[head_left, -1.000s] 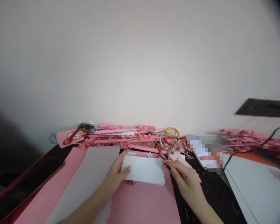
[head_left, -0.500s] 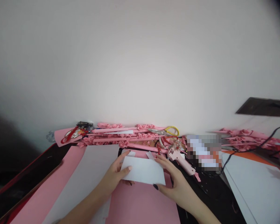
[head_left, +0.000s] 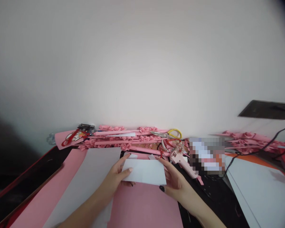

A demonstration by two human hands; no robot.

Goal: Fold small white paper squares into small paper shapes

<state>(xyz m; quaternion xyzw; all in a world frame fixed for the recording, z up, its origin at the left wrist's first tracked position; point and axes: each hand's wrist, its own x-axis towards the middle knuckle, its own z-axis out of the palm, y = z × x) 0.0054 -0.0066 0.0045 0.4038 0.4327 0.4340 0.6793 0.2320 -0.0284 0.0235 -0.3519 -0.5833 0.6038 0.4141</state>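
Head view. Gripping a small white paper rectangle [head_left: 142,172] by its left end with the left hand [head_left: 117,174], thumb pressed on top, fingers beneath. Reaching round its right end with the right hand [head_left: 174,180]: index finger at the upper corner, dark-nailed thumb just beside the lower one; cannot tell whether gripping or merely touching. Held over a broad pink paper sheet [head_left: 147,205] lying on the black bench [head_left: 213,205].

Looking for containers: at far left, a clear, bottle-like plastic form [head_left: 51,138], partly covered by pink paper, contents too small to tell. Nearer, along the left, a long dark tray-like form with a red rim [head_left: 53,160]; inside, too dim to make out.

Left of the hands, a long white paper sheet [head_left: 95,166] overlapping a long pink paper strip [head_left: 61,183]. Along the wall, pink paper flower stems [head_left: 133,142] in a loose row, with yellow-handled metal scissors [head_left: 174,133] on top at their right end. Near the right hand, a pale pink plastic glue gun [head_left: 184,163], lying tilted.
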